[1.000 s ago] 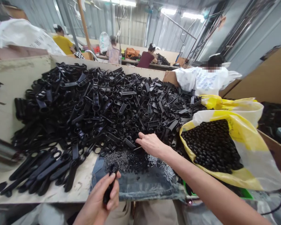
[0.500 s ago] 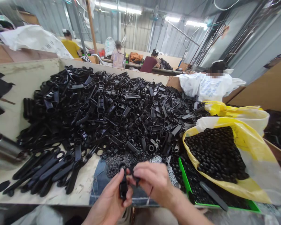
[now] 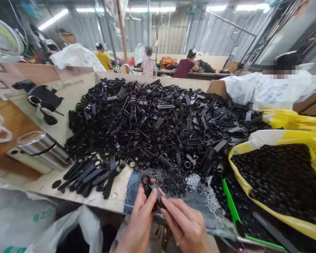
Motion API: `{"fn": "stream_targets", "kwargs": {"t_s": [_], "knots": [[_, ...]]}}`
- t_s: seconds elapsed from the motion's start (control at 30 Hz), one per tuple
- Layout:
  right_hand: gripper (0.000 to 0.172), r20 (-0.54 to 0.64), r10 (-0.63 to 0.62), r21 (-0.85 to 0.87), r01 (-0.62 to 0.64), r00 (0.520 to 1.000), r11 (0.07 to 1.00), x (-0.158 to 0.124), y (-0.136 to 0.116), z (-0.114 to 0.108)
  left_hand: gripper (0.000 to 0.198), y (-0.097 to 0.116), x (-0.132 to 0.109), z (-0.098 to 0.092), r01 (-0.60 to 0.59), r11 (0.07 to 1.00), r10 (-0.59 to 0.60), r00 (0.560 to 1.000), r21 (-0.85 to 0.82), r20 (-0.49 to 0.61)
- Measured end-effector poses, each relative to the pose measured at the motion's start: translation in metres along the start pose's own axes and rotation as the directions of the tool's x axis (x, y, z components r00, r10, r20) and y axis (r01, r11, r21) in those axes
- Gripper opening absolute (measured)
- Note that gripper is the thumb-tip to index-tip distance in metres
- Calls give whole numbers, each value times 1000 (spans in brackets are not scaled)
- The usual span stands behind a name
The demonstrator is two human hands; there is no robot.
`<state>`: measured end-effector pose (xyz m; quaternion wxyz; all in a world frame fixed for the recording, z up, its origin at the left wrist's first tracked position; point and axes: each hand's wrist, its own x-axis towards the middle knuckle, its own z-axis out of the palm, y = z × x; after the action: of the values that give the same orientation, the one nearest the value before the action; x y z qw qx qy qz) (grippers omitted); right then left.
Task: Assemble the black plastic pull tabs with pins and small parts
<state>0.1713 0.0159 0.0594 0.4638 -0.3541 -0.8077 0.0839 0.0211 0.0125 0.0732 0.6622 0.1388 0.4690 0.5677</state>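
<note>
Hands: left hand (image 3: pixel 140 219) and right hand (image 3: pixel 185 225) around black plastic part (image 3: pixel 150 191).

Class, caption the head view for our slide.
Left hand and right hand hold one black plastic part beside a heap of parts.

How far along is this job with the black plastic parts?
Seemingly done: a small batch of long black pieces lies together at the table's front left. In hand: the left hand and right hand both grip one black part. Left: the big heap of loose parts behind.
</note>
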Motion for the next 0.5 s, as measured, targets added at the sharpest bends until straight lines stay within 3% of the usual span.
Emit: {"fn": "stream_targets", "kwargs": {"t_s": [0.3, 0.5], "knots": [[26, -60, -62, -7, 61, 996, 998, -1, -9, 0, 36, 2, -8, -1, -14, 1000, 13, 996, 12, 84], [25, -56, -78, -66, 74, 995, 995, 3, -12, 0, 41, 1, -11, 2, 17, 1000, -19, 995, 24, 102]]}}
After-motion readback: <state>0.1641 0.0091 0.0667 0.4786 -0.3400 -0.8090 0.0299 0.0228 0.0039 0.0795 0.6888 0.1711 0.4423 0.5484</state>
